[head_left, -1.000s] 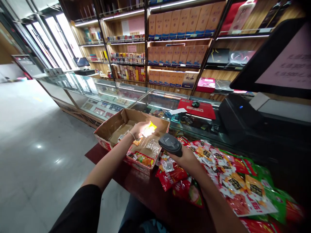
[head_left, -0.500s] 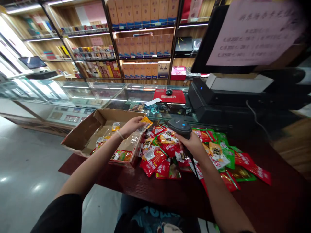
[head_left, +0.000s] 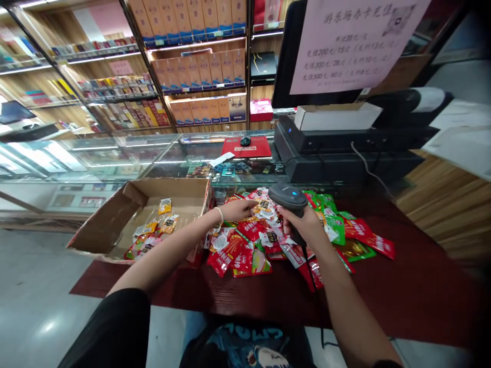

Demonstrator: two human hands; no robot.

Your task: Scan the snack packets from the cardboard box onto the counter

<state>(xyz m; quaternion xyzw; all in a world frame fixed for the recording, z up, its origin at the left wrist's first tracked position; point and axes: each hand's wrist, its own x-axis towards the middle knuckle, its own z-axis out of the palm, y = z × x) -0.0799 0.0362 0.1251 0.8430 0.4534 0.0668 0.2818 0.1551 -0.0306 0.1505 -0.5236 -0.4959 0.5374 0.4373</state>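
My right hand (head_left: 303, 222) is wrapped round the handle of a dark barcode scanner (head_left: 289, 197), holding it over a pile of snack packets. Its blue light is lit, and a cable hangs below. My left hand (head_left: 240, 209) reaches over the pile with fingers stretched out, their tips at an orange snack packet (head_left: 264, 204). Red snack packets (head_left: 230, 253) and green ones (head_left: 337, 230) lie heaped around both hands. Left of the pile stands an open cardboard box (head_left: 132, 191). Inside it are several packets, among them a small orange packet (head_left: 164, 206); my left forearm crosses its front corner.
The dark red tabletop (head_left: 406, 296) carries the pile. Behind it are a glass counter (head_left: 161, 163), a red mat (head_left: 257, 146) with a mouse (head_left: 245, 141), and a monitor bearing a pink sign (head_left: 345, 61). A black machine (head_left: 345, 166) sits below the monitor.
My left hand has let go of the orange packet it held at the box's edge and moved right onto the pile. My right hand still holds the scanner. The view has swung right.
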